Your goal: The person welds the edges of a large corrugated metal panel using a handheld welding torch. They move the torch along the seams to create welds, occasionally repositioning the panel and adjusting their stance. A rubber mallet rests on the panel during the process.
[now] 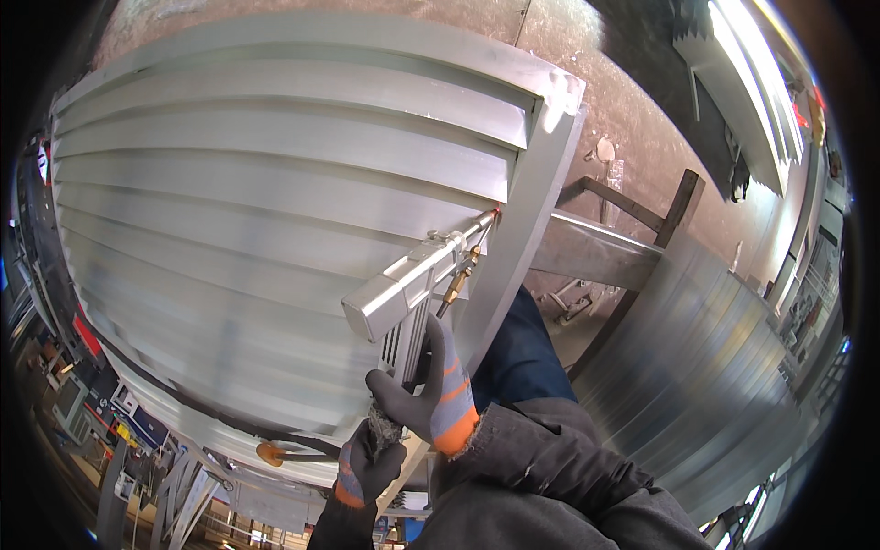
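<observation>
louvred metal panel (229, 197), reaching toward eleven o'clock from my hands, its slats already set in a frame. my silver, gun-shaped tool (403, 282) lies over it, angled toward two o'clock, red-lit tip (496, 214) at or near a slat's end beside the right rail (543, 156). this joint looks in hand to me; which others are done or left, i cannot tell. my right fingers (436, 341) wrap the tool's ribbed handle, thumb spread. at seven o'clock, my left fingers (389, 465) close around a fuzzy grey bundle (383, 429).
</observation>
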Demonstrator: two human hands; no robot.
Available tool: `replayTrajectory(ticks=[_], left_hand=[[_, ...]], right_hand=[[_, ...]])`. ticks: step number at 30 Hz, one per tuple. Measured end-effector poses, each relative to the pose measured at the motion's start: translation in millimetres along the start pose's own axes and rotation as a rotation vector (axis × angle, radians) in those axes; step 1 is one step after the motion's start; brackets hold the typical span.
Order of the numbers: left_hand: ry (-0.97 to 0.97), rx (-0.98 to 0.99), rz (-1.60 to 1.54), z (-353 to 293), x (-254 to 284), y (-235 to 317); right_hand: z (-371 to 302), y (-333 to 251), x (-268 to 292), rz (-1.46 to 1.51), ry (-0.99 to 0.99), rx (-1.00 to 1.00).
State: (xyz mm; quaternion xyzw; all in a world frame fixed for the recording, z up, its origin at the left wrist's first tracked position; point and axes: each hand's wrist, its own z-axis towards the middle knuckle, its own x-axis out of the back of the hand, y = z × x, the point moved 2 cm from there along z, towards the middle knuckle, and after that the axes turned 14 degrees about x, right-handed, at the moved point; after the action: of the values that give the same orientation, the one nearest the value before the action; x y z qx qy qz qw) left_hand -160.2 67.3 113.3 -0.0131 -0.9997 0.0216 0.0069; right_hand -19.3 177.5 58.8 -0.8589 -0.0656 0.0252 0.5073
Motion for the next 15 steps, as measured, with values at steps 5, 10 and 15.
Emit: replayTrajectory(ticks=[5,10,15], left_hand=[[-0.016,-0.044,0.019,1.8,0.6,2.5],[-0.020,-0.044,0.035,0.4,1.6,3.8],[-0.017,-0.134,0.021,1.6,2.0,6.0]], right_hand=[[2.4,1.6,1.1,0.048,-0.002,-0.044],[4.2,1.9,-1.2,0.123,0.053,-0.054],[5.9,-3.9,0.8,0.099,0.044,-0.072]])
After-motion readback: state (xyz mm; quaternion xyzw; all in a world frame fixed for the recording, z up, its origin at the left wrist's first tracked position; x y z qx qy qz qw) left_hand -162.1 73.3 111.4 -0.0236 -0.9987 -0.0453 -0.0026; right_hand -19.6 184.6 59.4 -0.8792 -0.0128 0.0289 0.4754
